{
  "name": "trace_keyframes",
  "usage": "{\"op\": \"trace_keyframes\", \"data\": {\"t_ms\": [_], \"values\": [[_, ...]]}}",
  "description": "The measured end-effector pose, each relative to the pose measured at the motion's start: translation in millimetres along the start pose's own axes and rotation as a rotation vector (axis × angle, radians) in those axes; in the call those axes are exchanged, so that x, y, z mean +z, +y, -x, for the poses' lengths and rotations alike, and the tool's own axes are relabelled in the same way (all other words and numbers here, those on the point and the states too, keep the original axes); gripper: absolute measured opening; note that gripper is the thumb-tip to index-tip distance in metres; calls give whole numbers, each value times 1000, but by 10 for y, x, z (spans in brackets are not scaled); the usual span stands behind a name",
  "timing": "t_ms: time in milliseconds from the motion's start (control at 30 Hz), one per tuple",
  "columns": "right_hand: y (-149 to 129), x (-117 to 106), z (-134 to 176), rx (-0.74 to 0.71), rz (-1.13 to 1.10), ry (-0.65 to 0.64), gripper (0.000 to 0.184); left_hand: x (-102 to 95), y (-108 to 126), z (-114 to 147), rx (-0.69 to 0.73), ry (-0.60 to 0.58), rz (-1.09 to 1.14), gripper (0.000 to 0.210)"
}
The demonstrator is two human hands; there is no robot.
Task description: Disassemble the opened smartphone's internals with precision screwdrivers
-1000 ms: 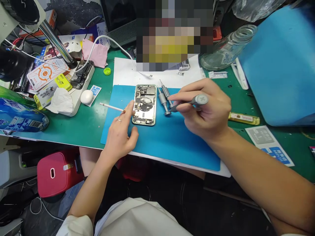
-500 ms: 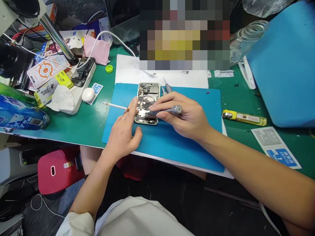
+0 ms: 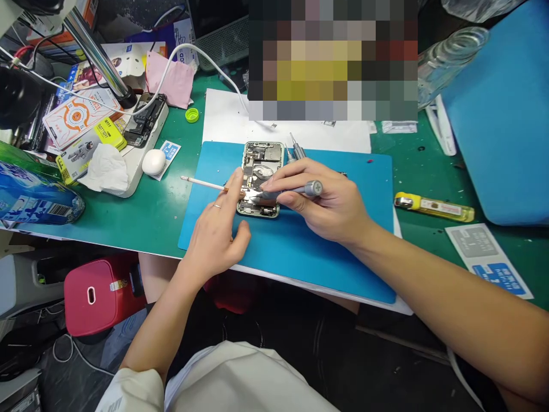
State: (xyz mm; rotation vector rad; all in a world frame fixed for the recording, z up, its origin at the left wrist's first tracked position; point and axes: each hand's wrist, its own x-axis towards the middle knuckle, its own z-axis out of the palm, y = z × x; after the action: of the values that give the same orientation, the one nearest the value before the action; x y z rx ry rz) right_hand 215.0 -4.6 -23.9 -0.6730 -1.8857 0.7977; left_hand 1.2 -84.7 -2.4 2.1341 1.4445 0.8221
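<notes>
An opened smartphone (image 3: 262, 171) lies on the blue mat (image 3: 326, 252), its inner parts bare. My right hand (image 3: 330, 197) is closed around a grey precision screwdriver (image 3: 300, 190), whose tip points into the lower part of the phone. Between the fingers of my left hand (image 3: 218, 229) sits a thin cigarette (image 3: 203, 183), white with a brown end, sticking out to the left. The left fingertips touch the phone's left edge, and the thumb stands apart. Just beyond my right fingers, more screwdrivers (image 3: 297, 147) are partly hidden.
A yellow utility knife (image 3: 433, 207) and a printed card (image 3: 489, 260) lie on the right. To the left are a white earbud case (image 3: 153, 163), crumpled tissue (image 3: 105, 167) and a blue drink bottle (image 3: 38, 194). A white cable (image 3: 206, 54) arches over the back.
The view has shifted slightly, so the bench things sit a little differently in the picture. Both hands keep their places at the phone, with the screwdriver still held inside it.
</notes>
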Motion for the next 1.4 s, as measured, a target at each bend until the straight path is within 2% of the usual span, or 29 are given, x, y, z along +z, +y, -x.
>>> {"op": "trace_keyframes", "data": {"t_ms": [333,467,633,900,1167,1400], "values": [[-2,-9,-19,7,-9,38,26,13,-5,13,6,12,13,83],[-10,-13,-25,2,-1,39,28,42,-23,24,7,107,53,78],[-12,-6,-19,-3,-7,38,24,68,-49,35,-75,281,79,74],[-26,-8,-18,-20,38,75,21,72,-81,45,-158,340,120,74],[-24,-12,-11,-46,53,53,17,58,-91,8,-243,275,141,77],[-21,-5,-25,-11,56,25,22,72,-103,16,-194,204,81,79]]}}
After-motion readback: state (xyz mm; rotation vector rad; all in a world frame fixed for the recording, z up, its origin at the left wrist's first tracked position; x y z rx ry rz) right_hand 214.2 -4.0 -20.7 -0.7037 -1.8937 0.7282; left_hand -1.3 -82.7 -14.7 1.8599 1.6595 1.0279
